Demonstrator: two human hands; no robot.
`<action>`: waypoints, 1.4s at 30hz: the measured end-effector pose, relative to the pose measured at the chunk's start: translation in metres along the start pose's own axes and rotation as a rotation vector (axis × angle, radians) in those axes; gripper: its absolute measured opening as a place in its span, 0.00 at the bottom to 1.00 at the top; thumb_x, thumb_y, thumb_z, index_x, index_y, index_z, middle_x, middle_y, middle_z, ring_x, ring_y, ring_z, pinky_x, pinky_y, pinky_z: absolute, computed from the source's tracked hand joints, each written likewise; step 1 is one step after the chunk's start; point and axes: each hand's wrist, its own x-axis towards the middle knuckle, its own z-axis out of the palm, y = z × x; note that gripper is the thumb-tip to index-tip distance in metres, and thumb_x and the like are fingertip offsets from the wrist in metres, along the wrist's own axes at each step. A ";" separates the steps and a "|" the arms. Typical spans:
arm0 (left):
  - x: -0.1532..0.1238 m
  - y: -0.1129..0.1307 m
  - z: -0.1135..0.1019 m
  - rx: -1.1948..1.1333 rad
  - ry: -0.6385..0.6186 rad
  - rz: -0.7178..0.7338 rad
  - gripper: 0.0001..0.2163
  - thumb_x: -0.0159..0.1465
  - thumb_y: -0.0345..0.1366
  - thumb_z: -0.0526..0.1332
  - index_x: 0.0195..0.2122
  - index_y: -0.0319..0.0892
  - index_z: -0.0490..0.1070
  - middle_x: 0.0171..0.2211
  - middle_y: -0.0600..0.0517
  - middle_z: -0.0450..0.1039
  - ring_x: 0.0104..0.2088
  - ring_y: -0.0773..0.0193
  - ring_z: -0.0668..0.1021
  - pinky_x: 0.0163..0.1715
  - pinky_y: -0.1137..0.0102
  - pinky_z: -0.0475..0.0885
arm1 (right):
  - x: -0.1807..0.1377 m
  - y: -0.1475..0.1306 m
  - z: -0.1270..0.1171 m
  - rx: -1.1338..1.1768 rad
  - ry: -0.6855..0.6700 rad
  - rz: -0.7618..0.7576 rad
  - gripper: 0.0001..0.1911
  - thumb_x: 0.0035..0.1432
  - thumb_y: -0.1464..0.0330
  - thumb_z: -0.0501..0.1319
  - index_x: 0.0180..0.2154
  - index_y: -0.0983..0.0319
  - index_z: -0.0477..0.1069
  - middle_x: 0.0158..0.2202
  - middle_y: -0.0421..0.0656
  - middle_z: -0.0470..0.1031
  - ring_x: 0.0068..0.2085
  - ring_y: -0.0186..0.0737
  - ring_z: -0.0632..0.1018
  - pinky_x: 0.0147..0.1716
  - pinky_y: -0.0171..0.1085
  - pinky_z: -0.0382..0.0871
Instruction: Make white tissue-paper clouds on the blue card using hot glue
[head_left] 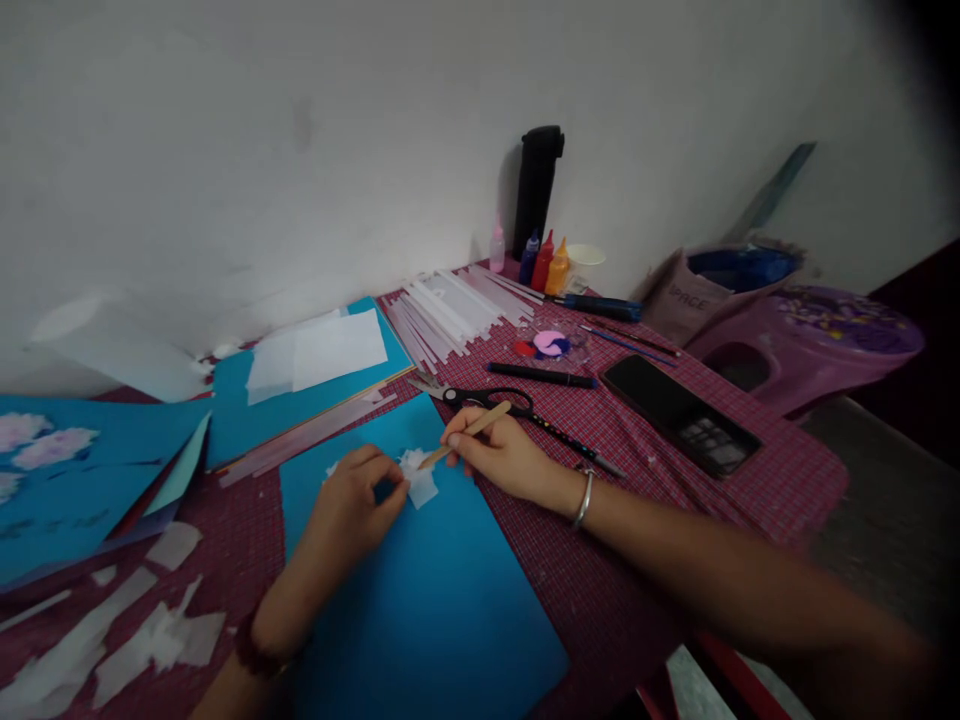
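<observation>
Sheet of blue card (427, 620): flat on the checked tablecloth (562, 575), its near edge closest to the wearer's body.
Torn tissue scraps (169, 640): on the cloth, outside the sheet's left edge.
Left hand (351, 500): over the sheet's left part; thumb and forefinger tips drawn close together at the left side of the tissue. Whether they pinch it, I cannot tell.
White tissue piece (422, 492): in the far part of the sheet, toward its right edge; just right of the left fingertips, which are nearer, and to the left and bodyward of the right fingers.
Wooden craft stick (491, 416): tip at the tissue's far part, contact too small to judge; its long axis slants away and rightward from there.
Right hand (504, 457): above the sheet's right edge, thumb and fingers pinching the stick partway along.
Dotted pencil (566, 440): on the cloth, just past the right hand.
Scissors (450, 395): beside the sheet's far right corner, blades pointing left.
Black marker (541, 376): beyond the scissors.
</observation>
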 end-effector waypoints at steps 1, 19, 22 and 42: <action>0.000 0.000 0.000 0.005 0.002 0.000 0.07 0.60 0.35 0.56 0.25 0.41 0.69 0.29 0.51 0.69 0.33 0.61 0.72 0.34 0.66 0.66 | -0.001 -0.002 0.000 0.023 0.021 -0.002 0.04 0.59 0.71 0.55 0.31 0.62 0.65 0.23 0.37 0.70 0.21 0.29 0.68 0.19 0.29 0.60; -0.037 0.061 0.001 0.524 -0.309 -0.106 0.10 0.63 0.29 0.51 0.32 0.41 0.71 0.31 0.47 0.72 0.31 0.55 0.77 0.25 0.67 0.69 | -0.009 -0.003 -0.002 -0.523 -0.187 -0.371 0.09 0.61 0.75 0.54 0.34 0.63 0.72 0.34 0.43 0.76 0.35 0.35 0.76 0.36 0.33 0.68; -0.053 0.079 0.013 0.574 -0.377 -0.043 0.11 0.57 0.21 0.53 0.31 0.41 0.72 0.32 0.45 0.74 0.32 0.55 0.77 0.22 0.71 0.67 | -0.011 -0.007 -0.003 -0.714 -0.272 -0.503 0.09 0.63 0.72 0.53 0.38 0.64 0.72 0.36 0.44 0.77 0.38 0.37 0.76 0.40 0.35 0.67; -0.106 0.079 -0.019 0.375 -0.382 0.226 0.03 0.62 0.34 0.60 0.33 0.40 0.68 0.32 0.52 0.70 0.31 0.61 0.72 0.25 0.67 0.67 | -0.010 0.010 -0.008 0.009 0.023 0.179 0.11 0.58 0.58 0.60 0.33 0.59 0.70 0.25 0.40 0.71 0.29 0.38 0.72 0.30 0.35 0.66</action>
